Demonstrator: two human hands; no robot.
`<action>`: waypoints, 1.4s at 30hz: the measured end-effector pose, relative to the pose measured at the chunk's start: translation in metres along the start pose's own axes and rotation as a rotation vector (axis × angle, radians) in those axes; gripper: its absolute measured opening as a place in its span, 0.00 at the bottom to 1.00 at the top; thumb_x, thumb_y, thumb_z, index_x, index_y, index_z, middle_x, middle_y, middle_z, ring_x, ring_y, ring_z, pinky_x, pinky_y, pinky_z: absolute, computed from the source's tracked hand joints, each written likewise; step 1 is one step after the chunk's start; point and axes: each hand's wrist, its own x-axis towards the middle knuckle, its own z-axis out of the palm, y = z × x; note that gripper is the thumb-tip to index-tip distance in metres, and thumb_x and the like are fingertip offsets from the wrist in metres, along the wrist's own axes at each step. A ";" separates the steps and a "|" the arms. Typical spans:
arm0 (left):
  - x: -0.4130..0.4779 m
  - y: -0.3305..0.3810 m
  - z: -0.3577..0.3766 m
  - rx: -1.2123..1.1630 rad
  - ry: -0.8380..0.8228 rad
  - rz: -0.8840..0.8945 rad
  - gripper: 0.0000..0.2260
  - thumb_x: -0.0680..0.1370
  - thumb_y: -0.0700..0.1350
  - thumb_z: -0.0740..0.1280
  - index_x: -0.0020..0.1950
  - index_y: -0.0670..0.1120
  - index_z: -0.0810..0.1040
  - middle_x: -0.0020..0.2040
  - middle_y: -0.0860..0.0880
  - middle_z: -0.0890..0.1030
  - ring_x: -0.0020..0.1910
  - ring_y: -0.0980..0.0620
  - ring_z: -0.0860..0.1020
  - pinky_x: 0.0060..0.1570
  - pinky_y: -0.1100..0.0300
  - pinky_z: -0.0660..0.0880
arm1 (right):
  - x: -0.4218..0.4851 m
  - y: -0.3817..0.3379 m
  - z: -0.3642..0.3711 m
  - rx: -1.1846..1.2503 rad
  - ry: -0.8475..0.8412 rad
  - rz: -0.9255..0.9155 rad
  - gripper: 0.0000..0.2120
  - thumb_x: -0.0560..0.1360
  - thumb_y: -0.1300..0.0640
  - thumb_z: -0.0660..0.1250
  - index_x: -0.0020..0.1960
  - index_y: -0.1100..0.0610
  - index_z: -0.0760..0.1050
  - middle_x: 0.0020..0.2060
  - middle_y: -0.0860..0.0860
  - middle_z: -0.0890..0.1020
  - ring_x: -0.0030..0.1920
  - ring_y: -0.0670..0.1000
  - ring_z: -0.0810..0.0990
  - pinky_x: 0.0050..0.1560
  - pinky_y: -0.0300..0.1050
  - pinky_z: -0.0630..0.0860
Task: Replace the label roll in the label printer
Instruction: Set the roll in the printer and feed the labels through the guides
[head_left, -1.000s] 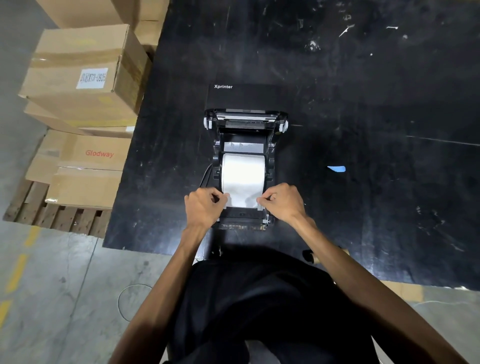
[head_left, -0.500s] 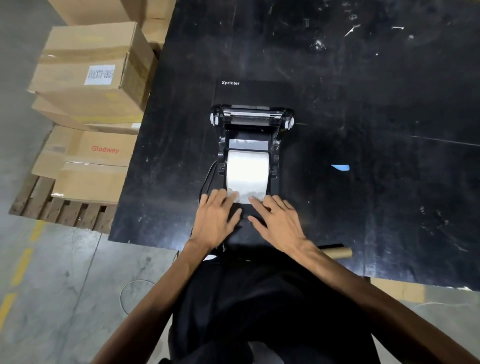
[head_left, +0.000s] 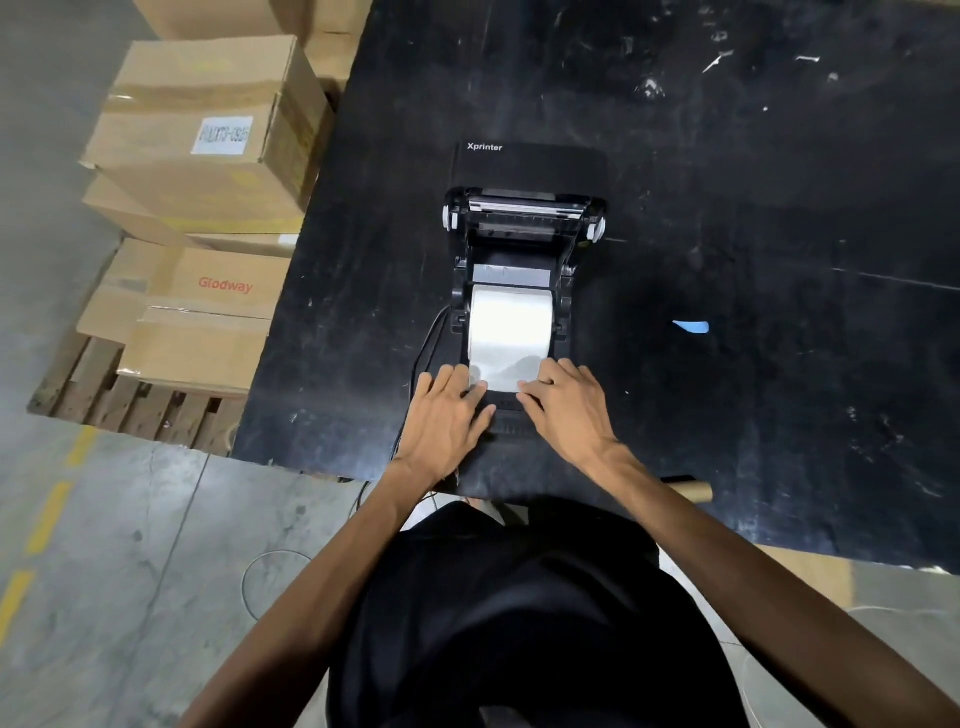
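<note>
the fingers (head_left: 480, 391) of both hands lay flat and spread, gripping nothing, pressing the label roll's (head_left: 510, 332) loose end onto the label printer's (head_left: 524, 249) front lip, where uneven pressure could have skewed the feed.

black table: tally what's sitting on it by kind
label printer: 1
white label roll, in the printer: 1
cardboard tube, at the near edge of the black table: 1
blue scrap: 1
hands, left and right: 2
total: 6
</note>
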 end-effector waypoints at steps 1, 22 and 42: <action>0.002 0.000 -0.001 -0.005 0.007 -0.010 0.12 0.83 0.51 0.62 0.55 0.46 0.82 0.52 0.46 0.78 0.50 0.46 0.74 0.50 0.50 0.66 | 0.004 0.001 -0.003 0.023 -0.037 0.019 0.09 0.79 0.53 0.70 0.54 0.55 0.86 0.44 0.53 0.81 0.46 0.56 0.80 0.49 0.53 0.76; 0.017 -0.008 0.001 -0.080 0.055 0.067 0.04 0.79 0.38 0.69 0.49 0.44 0.84 0.47 0.46 0.83 0.45 0.44 0.79 0.49 0.52 0.61 | 0.022 0.017 -0.005 -0.351 -0.155 -0.504 0.06 0.71 0.58 0.76 0.40 0.57 0.79 0.35 0.52 0.77 0.28 0.51 0.76 0.31 0.46 0.71; 0.009 -0.004 0.011 0.011 0.194 0.174 0.04 0.75 0.41 0.74 0.49 0.43 0.83 0.44 0.45 0.82 0.45 0.44 0.79 0.54 0.50 0.66 | 0.008 0.023 0.007 -0.301 -0.013 -0.532 0.06 0.75 0.60 0.72 0.42 0.59 0.75 0.36 0.53 0.73 0.29 0.52 0.72 0.32 0.48 0.69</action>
